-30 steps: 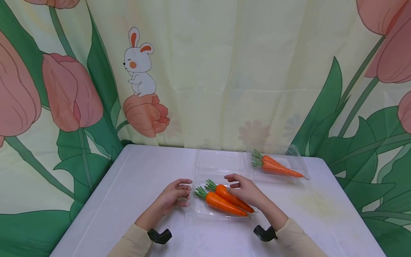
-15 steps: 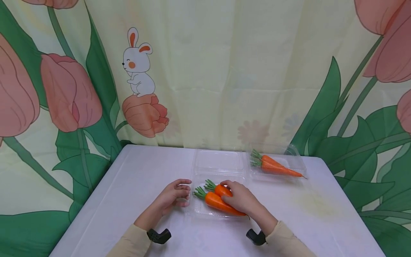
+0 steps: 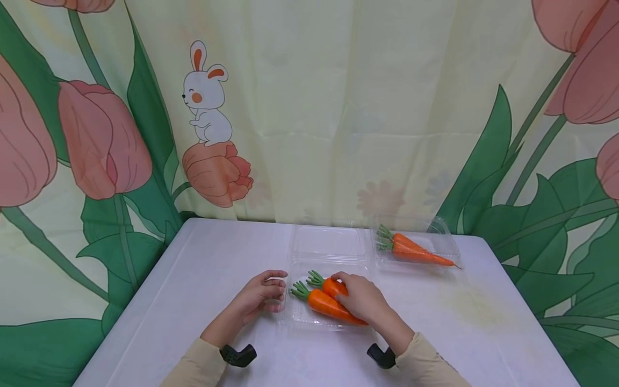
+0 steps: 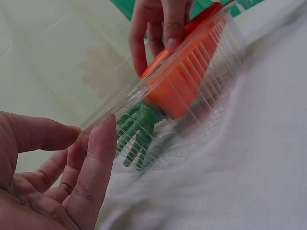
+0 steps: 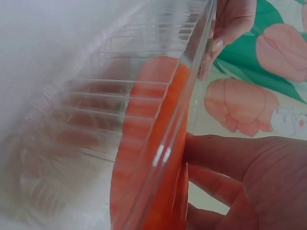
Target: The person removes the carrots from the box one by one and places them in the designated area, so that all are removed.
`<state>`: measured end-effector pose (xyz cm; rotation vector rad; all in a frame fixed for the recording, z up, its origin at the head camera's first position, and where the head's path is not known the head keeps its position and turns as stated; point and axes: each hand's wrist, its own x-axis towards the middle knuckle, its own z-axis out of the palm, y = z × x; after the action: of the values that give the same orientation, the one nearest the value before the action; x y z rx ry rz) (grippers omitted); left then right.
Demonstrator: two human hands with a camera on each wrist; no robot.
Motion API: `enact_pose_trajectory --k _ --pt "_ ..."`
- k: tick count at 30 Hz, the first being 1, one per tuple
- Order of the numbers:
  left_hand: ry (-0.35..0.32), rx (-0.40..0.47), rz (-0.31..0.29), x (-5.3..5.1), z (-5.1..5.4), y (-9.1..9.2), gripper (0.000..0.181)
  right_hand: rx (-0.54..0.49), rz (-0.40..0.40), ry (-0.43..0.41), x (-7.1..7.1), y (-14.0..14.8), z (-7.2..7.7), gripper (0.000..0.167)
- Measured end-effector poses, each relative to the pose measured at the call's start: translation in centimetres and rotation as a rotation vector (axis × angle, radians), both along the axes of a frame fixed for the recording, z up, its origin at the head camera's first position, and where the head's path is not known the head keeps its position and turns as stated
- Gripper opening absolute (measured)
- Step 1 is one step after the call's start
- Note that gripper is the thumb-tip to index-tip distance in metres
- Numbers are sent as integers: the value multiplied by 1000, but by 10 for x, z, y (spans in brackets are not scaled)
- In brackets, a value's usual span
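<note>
A clear plastic clamshell box [image 3: 309, 324] lies unfolded on the table, its lid [image 3: 331, 241] spread toward the back. Two orange carrots with green stubby tops lie slanted in its base, a near one [image 3: 325, 303] and a far one [image 3: 333, 287]. My right hand [image 3: 364, 299] grips the far carrot, thumb between the two and fingers over its back side; its tip is hidden under the hand. At the box's left side, my left hand [image 3: 261, 295] pinches the rim between thumb and fingers, as the left wrist view [image 4: 91, 172] shows.
A second clear box [image 3: 447, 242] with carrots [image 3: 415, 249] inside stands at the back right, beside the lid. White cloth covers the table [image 3: 217, 258]. A curtain [image 3: 309, 107] printed with tulips and a rabbit hangs right behind it.
My right hand has come down and left onto the far carrot, and its fingers have closed around it. My left hand stays at the box's left edge.
</note>
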<state>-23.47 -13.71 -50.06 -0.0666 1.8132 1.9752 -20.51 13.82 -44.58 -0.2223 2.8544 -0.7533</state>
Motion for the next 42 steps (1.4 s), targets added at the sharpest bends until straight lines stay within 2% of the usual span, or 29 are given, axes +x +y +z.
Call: enact_pose_trajectory --k 16,22,34,42 --pt "-3 -4 -2 -2 0 0 49 -93 -11 -4 -1 7 -1 35" --pt "3 -2 -3 -2 -1 0 49 -127 -10 -23 -1 10 3 35" --pt "-3 10 -17 -2 2 -1 49 -223 -25 -140 -6 20 18 40" --pt "2 10 -19 -1 2 -1 49 -353 -57 -221 -4 23 24 45"
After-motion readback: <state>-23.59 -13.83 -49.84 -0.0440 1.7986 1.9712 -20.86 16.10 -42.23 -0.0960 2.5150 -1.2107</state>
